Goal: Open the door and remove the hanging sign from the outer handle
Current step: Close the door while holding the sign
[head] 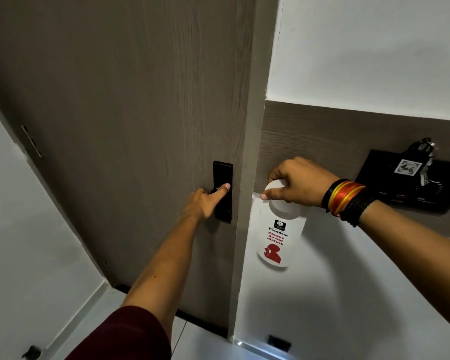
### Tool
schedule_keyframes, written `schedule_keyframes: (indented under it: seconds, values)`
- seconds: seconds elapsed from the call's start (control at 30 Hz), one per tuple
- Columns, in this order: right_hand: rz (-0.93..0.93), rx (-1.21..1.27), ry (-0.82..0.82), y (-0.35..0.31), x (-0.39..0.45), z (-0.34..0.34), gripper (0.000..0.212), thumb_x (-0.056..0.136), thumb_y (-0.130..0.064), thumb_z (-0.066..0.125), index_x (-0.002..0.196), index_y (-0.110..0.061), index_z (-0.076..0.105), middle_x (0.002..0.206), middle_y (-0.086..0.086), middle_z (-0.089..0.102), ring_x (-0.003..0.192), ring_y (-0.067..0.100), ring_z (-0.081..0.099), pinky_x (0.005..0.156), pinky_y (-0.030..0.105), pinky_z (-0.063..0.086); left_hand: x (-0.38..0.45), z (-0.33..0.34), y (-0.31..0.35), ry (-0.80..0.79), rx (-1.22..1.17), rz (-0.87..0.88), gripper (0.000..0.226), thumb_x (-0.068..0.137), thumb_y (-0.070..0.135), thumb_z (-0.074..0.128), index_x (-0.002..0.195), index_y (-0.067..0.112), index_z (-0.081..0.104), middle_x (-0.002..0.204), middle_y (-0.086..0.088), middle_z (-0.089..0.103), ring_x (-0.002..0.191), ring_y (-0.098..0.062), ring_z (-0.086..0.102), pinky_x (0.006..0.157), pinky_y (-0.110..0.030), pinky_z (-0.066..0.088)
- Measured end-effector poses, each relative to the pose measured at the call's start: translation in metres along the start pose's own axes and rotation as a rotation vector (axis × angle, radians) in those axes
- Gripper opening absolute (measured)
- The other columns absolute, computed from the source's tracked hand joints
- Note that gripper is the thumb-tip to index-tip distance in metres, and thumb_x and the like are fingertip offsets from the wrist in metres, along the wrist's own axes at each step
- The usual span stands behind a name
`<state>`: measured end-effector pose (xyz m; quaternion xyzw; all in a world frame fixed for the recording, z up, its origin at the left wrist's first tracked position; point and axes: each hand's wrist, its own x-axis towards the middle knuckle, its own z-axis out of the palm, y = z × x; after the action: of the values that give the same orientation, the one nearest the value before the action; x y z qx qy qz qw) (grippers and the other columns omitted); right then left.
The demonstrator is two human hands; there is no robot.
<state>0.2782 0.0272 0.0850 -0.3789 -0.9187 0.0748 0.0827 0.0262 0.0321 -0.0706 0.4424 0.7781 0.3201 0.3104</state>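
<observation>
A grey-brown wooden door [130, 120] fills the left and middle of the head view. Its black handle plate [222, 175] sits near the door's right edge. My left hand [207, 202] is wrapped around the black handle, thumb lying up along the plate. To the right of the door edge, my right hand [298, 183] pinches the round top of a white hanging sign [277, 237] printed with "Please do not disturb" and a red figure. The sign hangs free in front of the white wall, away from the handle.
A black wall panel [411, 185] at the right holds a key with a tag marked 406 [407, 167]. A wood-grain band [322, 141] crosses the white wall behind my right hand. Hinges [31, 141] show at the door's left. Pale floor tiles [192, 341] lie below.
</observation>
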Motion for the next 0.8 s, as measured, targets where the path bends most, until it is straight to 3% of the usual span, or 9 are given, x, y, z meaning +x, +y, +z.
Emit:
schedule_keyframes:
  seconds: [0.2, 0.27, 0.33, 0.37, 0.47, 0.57, 0.7, 0.8]
  values:
    - [-0.009, -0.011, 0.005, -0.002, 0.002, -0.001, 0.032, 0.086, -0.051, 0.074, 0.078, -0.02, 0.074, 0.063, -0.001, 0.071, 0.066, 0.015, 0.068, 0.066, 0.037, 0.058, 0.008, 0.002, 0.001, 0.003, 0.021, 0.0, 0.143, 0.056, 0.107, 0.035, 0.16, 0.008, 0.038, 0.164, -0.021, 0.044, 0.147, -0.042, 0.048, 0.119, -0.058, 0.04]
    - [-0.004, -0.024, -0.021, -0.003, 0.003, -0.002, 0.031, 0.086, -0.05, 0.074, 0.071, -0.024, 0.07, 0.063, -0.001, 0.069, 0.067, 0.018, 0.067, 0.066, 0.037, 0.057, 0.007, 0.001, 0.001, -0.009, 0.05, 0.006, 0.139, 0.056, 0.107, 0.035, 0.152, 0.008, 0.049, 0.158, -0.022, 0.051, 0.139, -0.041, 0.054, 0.115, -0.057, 0.043]
    - [0.002, -0.014, -0.044, -0.003, 0.004, -0.002, 0.028, 0.086, -0.05, 0.074, 0.071, -0.027, 0.069, 0.059, -0.003, 0.067, 0.063, 0.014, 0.066, 0.061, 0.031, 0.053, 0.006, -0.005, 0.001, 0.051, 0.167, 0.08, 0.122, 0.051, 0.112, 0.027, 0.108, 0.013, 0.069, 0.123, -0.018, 0.073, 0.103, -0.031, 0.068, 0.094, -0.048, 0.055]
    - [0.004, -0.011, -0.049, -0.002, 0.004, -0.003, 0.028, 0.085, -0.05, 0.074, 0.074, -0.025, 0.072, 0.058, -0.004, 0.068, 0.06, 0.011, 0.066, 0.059, 0.028, 0.051, 0.007, -0.011, 0.005, 0.1, 0.272, 0.137, 0.115, 0.047, 0.115, 0.021, 0.086, 0.016, 0.066, 0.098, -0.012, 0.074, 0.084, -0.025, 0.067, 0.081, -0.043, 0.055]
    - [0.019, 0.002, -0.059, -0.002, 0.004, -0.005, 0.03, 0.085, -0.051, 0.074, 0.081, -0.022, 0.076, 0.056, -0.003, 0.069, 0.052, 0.009, 0.065, 0.054, 0.024, 0.049, 0.009, -0.028, 0.016, 0.203, 0.635, 0.294, 0.099, 0.052, 0.11, 0.021, 0.058, 0.019, 0.059, 0.063, -0.002, 0.066, 0.064, -0.022, 0.065, 0.066, -0.034, 0.051]
    - [0.042, 0.05, -0.076, -0.005, 0.004, -0.006, 0.03, 0.085, -0.048, 0.076, 0.078, -0.019, 0.074, 0.058, 0.001, 0.071, 0.051, 0.018, 0.07, 0.056, 0.029, 0.058, 0.006, -0.035, 0.027, 0.212, 0.858, 0.331, 0.095, 0.054, 0.107, 0.021, 0.056, 0.021, 0.061, 0.059, 0.001, 0.062, 0.063, -0.021, 0.064, 0.067, -0.032, 0.05]
    - [0.049, 0.073, -0.04, -0.011, 0.006, -0.013, 0.028, 0.084, -0.047, 0.077, 0.075, -0.02, 0.075, 0.063, -0.001, 0.073, 0.063, 0.018, 0.07, 0.065, 0.031, 0.057, -0.005, -0.032, 0.032, 0.236, 0.893, 0.293, 0.086, 0.071, 0.102, 0.034, 0.059, 0.02, 0.061, 0.061, 0.0, 0.059, 0.076, -0.026, 0.071, 0.072, -0.034, 0.049]
    - [0.064, 0.147, 0.021, -0.012, 0.006, -0.018, 0.024, 0.08, -0.046, 0.082, 0.073, -0.024, 0.075, 0.061, -0.01, 0.068, 0.06, 0.007, 0.063, 0.059, 0.025, 0.05, -0.029, -0.024, 0.035, 0.344, 0.859, 0.251, 0.086, 0.084, 0.092, 0.037, 0.087, 0.014, 0.073, 0.093, -0.011, 0.072, 0.105, -0.033, 0.068, 0.093, -0.043, 0.047]
